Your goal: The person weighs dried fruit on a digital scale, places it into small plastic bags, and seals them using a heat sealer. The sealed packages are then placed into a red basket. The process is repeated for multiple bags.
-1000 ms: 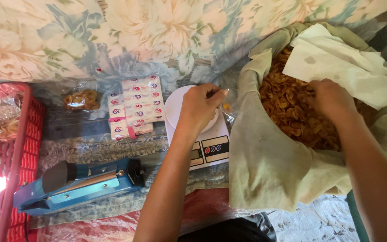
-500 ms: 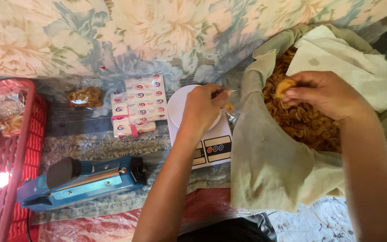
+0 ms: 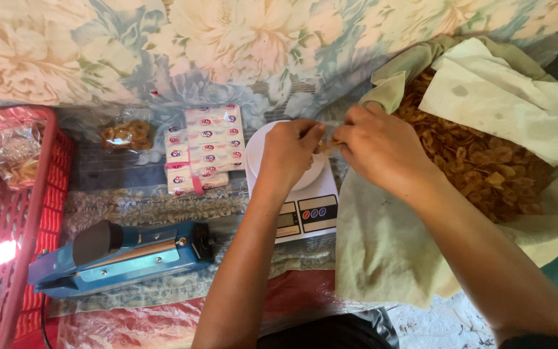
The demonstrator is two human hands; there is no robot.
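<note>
Over the white kitchen scale (image 3: 305,200), my left hand (image 3: 290,150) and right hand (image 3: 379,145) meet, the fingers (image 3: 309,132) of both pinched closed on a small clear bag (image 3: 328,143) with a few golden chips inside. Just right of the scale sits the cloth-lined sack of chips (image 3: 485,168). To the left lie a blue heat sealer (image 3: 121,255), a stack of labels (image 3: 205,148) and a red basket (image 3: 8,220).

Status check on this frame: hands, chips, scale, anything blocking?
Left hand and right hand together over the white scale, pinching fried chips. Chip sack open at right. Nothing blocking.
</note>
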